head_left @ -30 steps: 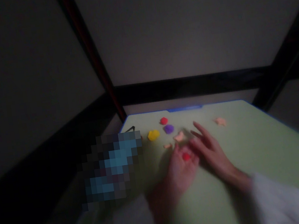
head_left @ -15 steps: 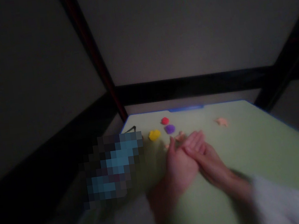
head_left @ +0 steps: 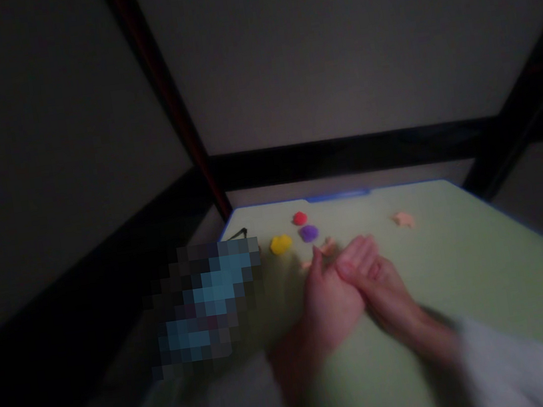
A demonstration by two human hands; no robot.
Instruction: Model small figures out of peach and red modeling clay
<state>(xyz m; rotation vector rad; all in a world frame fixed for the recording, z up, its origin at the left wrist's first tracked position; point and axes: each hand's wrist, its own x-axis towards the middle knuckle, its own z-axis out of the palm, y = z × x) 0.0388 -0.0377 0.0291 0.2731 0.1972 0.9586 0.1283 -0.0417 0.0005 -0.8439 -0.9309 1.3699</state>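
Note:
Palm up, my left hand (head_left: pixel 334 306) has its fingers stretched out, close above the table. My right hand (head_left: pixel 384 288) wraps around those fingers from the right side, its thumb pressed down on them. The small red ball of modelling clay seen earlier in the left hand is now hidden beneath that thumb. Just past my fingertips lie a pale pink clay piece (head_left: pixel 329 246) and a smaller pale piece (head_left: pixel 306 264), both partly covered. Farther back are a yellow clay lump (head_left: pixel 280 244), a purple lump (head_left: pixel 309 233) and a red lump (head_left: pixel 300 218).
A pale green table (head_left: pixel 469 283) with a blue edge carries everything. Another pale pink clay piece (head_left: pixel 404 219) lies at the right. On the left edge, a blurred-out blue object (head_left: pixel 218 292) has a dark strap or loop (head_left: pixel 242 233). A wall stands behind.
My right hand has come down onto the left, its thumb covering the red clay ball that lay visible in the palm. Over the last half second the hands have barely moved.

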